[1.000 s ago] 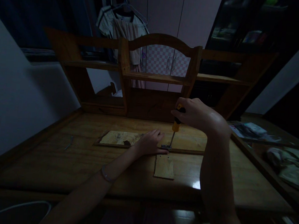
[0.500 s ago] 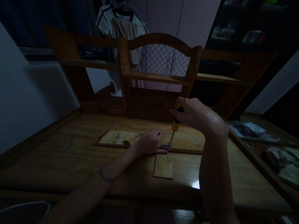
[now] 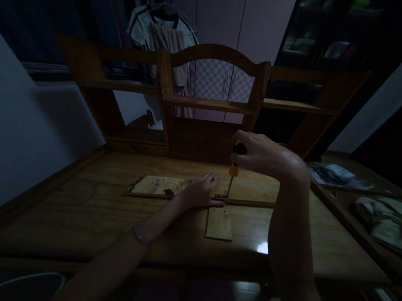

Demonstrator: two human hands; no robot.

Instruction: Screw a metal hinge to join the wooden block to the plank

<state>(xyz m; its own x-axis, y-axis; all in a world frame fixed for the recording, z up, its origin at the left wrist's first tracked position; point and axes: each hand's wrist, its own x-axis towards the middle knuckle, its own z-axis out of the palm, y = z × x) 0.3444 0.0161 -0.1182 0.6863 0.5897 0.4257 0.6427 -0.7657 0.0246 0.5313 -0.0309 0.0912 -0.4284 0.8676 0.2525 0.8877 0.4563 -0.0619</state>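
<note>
My right hand (image 3: 252,149) is wrapped round the yellow and black handle of a screwdriver (image 3: 233,170). The shaft slants down and its tip meets a small metal hinge (image 3: 222,197) at the near edge of a long wooden board (image 3: 253,193). Flat on that board lies my left hand (image 3: 201,190), fingers stretched out and thumb reaching along the edge beside the hinge. A small square wooden piece (image 3: 219,225) with two dark holes lies just in front of the hinge. Any screw under the tip is too small to make out.
The boards lie on a wooden desk (image 3: 112,236). A thin metal object (image 3: 89,193) rests at the left. Behind stands a wooden shelf unit (image 3: 209,104). On the right are papers (image 3: 340,174) and a crumpled cloth (image 3: 385,220) beyond the desk's edge.
My right hand has turned slightly on the screwdriver handle, with the wrist shifted a little to the right. My left hand and the boards stay in place.
</note>
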